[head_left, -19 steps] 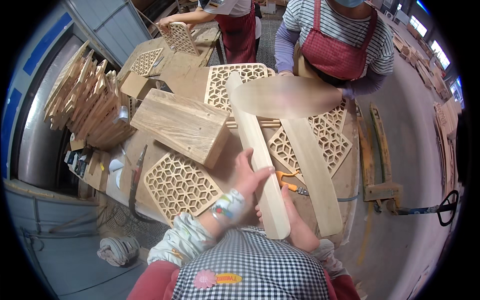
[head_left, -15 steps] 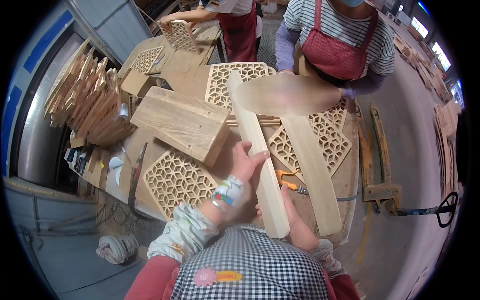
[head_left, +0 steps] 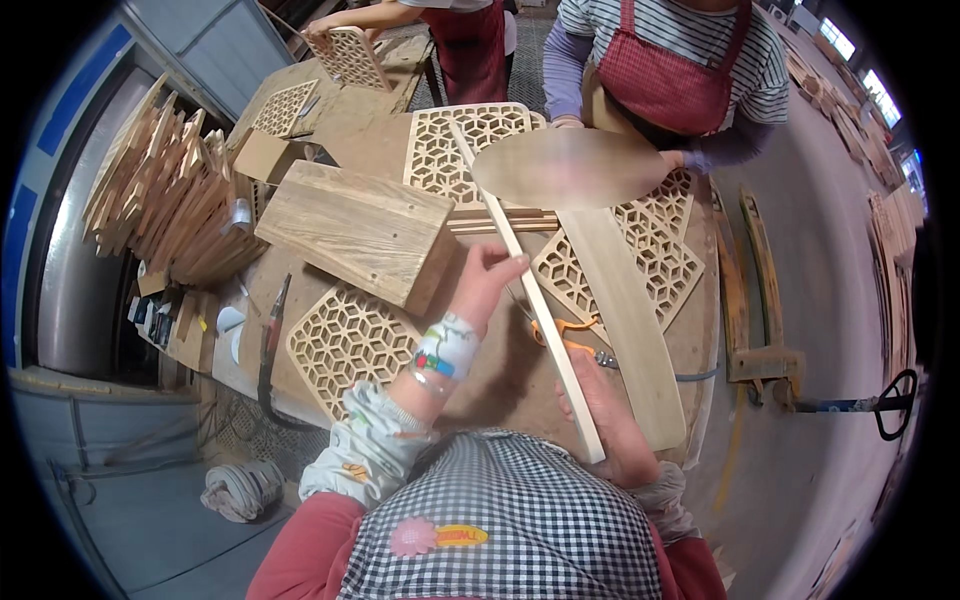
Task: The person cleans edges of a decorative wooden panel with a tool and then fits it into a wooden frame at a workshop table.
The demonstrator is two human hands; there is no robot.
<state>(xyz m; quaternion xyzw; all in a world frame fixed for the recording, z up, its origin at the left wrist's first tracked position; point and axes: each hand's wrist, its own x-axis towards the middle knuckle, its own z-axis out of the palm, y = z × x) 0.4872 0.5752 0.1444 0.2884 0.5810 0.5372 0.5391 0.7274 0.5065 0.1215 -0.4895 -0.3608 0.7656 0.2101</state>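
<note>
From the head view we look down on a cluttered wooden worktop (head_left: 500,375). Our left hand (head_left: 485,285) pinches a long, thin wooden slat (head_left: 530,295) partway along its length – the fingers close on its edge. Our right hand (head_left: 610,420) grips the near end of the same slat, close to our checked apron (head_left: 500,530). The slat runs diagonally away from us, its far end passing over a honeycomb lattice panel (head_left: 470,145) near the middle of the worktop.

Just right of the slat lies a broader wooden plank (head_left: 625,310), resting partly on another lattice panel (head_left: 655,255). Orange-handled scissors (head_left: 560,335) lie on the worktop between slat and plank. To the left of our left hand sits a third lattice panel (head_left: 350,345), and beyond it a thick wooden block (head_left: 355,230). A stack of panels (head_left: 165,190) leans at the far left.

Across the worktop stands a person in a striped shirt and red apron (head_left: 680,70) – another person further left holds a lattice panel upright (head_left: 355,55).
</note>
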